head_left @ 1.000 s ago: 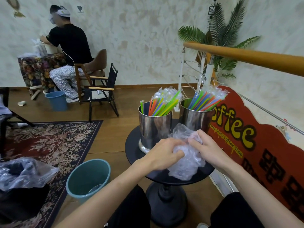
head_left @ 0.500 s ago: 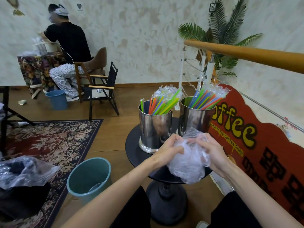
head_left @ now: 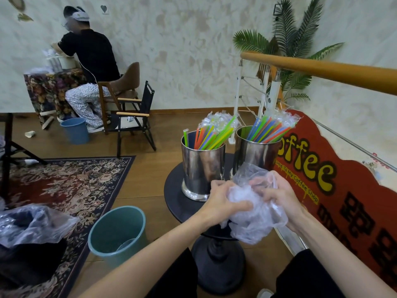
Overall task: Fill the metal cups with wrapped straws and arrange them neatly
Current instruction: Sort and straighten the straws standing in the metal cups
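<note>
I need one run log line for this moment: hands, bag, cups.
left hand: grips plastic bag | right hand: grips plastic bag | metal cups: both hold straws | phase: crumpling bag

On the red scalloped sign board (head_left: 335, 190) at right, behind the round table: large yellow letters reading "offee", first letter hidden behind the right metal cup (head_left: 255, 151). Beneath, along a yellow strip, small red lettering "come To My Coffee Shop", start cut off. Lower right, big black characters, not legible.
</note>
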The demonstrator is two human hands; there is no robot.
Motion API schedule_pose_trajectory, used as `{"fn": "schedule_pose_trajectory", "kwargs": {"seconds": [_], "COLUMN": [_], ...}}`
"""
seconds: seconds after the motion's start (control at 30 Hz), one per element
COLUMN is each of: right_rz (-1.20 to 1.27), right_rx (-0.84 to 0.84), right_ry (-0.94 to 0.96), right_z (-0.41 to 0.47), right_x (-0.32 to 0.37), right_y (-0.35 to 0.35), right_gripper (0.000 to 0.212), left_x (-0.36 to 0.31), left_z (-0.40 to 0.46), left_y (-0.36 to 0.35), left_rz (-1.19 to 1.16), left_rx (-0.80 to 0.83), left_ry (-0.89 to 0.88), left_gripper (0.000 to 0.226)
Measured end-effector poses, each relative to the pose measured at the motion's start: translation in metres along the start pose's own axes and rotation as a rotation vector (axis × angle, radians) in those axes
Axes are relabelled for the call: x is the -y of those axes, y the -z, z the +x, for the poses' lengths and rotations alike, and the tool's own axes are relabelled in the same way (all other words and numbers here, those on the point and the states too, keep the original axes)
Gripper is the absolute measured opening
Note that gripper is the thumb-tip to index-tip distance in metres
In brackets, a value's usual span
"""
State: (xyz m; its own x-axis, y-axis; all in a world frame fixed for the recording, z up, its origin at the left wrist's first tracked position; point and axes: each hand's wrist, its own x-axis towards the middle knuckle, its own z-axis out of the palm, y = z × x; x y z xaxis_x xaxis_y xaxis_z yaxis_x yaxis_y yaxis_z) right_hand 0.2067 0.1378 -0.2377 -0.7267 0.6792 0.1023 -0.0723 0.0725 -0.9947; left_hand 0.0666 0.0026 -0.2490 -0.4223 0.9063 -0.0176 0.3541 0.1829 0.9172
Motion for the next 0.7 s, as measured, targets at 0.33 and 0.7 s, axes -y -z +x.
{"fn": "schedule_pose_trajectory", "kwargs": {"seconds": [0.33,0.7], "right_rz": [-0.411,-0.801], "right_rx": [0.178,0.592], "right_ry": [0.184,0.055], "right_z": [-0.017,-0.019], "right_x": [0.028,0.029], "right_y": [-0.004,0.001], "right_gripper": [0.019,0.060], "left_x": [-0.002,-0.014], "left_z": [-0.009,-0.010], "left_y": [0.002,0.021], "left_rz": [0.288,0.493], "left_rx": [-0.080,-0.028], "left_ry": [-0.024,-0.007], "left_gripper": [0.059,0.073]}}
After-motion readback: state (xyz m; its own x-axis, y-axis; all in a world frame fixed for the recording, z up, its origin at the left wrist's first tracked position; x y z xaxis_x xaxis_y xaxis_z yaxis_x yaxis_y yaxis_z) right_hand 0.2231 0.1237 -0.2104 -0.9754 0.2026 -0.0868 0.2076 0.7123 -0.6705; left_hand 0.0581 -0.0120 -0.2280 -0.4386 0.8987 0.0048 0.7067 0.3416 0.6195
